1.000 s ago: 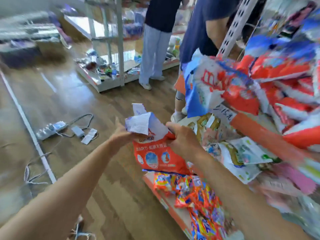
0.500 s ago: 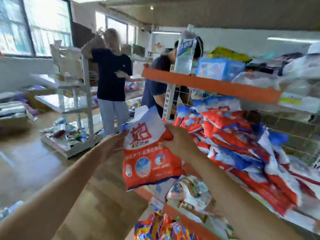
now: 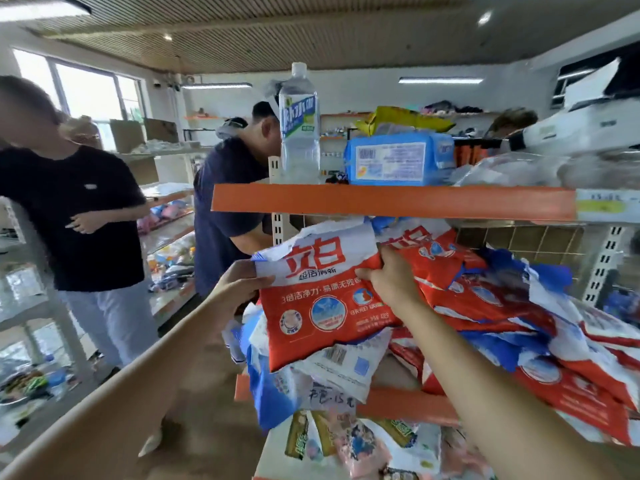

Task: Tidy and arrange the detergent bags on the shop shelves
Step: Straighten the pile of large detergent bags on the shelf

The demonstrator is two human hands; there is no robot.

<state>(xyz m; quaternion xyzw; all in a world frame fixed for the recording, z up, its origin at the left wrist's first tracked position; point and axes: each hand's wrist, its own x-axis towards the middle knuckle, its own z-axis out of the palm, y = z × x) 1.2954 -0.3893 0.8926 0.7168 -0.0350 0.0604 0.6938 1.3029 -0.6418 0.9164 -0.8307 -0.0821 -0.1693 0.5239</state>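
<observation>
A red and white detergent bag is held up at the left end of the middle shelf, just below the orange shelf edge. My left hand grips its upper left corner and my right hand grips its right side. The bag lies over a messy heap of red, white and blue detergent bags that fills the shelf to the right. More bags hang over the lower orange shelf lip below it.
A water bottle and a blue pack stand on the shelf above. Two people stand close on the left: one in a dark T-shirt, another bent at the shelf end. Snack packs lie on the shelf below.
Both hands have carried the red bag up from low by the bottom shelf to the pile on the middle shelf. My view has risen from the floor to the shelves.
</observation>
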